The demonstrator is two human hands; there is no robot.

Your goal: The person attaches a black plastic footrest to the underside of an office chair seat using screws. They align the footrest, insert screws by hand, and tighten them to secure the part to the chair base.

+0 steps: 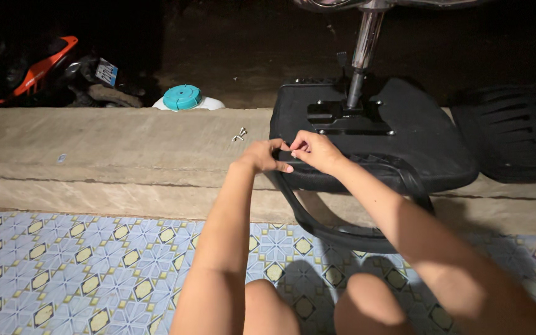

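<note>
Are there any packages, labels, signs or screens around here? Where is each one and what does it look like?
Plate: a small white rectangle with dark markings, upper left in the dark, beside an orange and black vehicle part.
Container: white and rounded, with a round teal lid, behind the concrete ledge.
No screens or signs show; both hands are at the black chair seat.

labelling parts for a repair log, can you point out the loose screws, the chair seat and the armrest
loose screws (239,134), head view, on the small cluster lying on the concrete ledge
chair seat (429,139), head view, on its upturned black underside
armrest (336,234), head view, on the lower curve of the black loop
</note>
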